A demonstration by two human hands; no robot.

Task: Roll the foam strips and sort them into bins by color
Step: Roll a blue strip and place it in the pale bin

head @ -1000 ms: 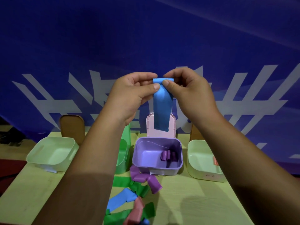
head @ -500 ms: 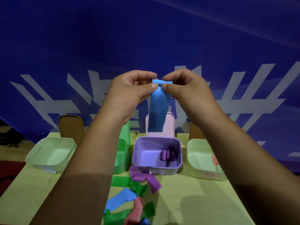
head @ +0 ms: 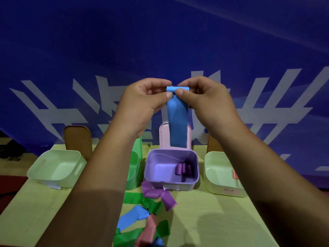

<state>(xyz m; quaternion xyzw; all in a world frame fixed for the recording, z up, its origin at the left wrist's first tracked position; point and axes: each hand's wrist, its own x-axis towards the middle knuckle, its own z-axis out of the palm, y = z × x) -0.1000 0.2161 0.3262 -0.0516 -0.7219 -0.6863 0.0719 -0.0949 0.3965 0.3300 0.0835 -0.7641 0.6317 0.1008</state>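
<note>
Centrally, the left hand (head: 142, 104) and right hand (head: 210, 102) pinch the top of a blue foam strip (head: 178, 122). It hangs above the purple bin (head: 187, 186).

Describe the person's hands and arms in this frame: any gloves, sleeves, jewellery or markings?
The left hand and right hand are both bare: no gloves, rings, watch or wristband in view. The thumbnails look short and unpainted. The left forearm and right forearm are uncovered to the frame edge; no sleeve or marking shows.
</note>
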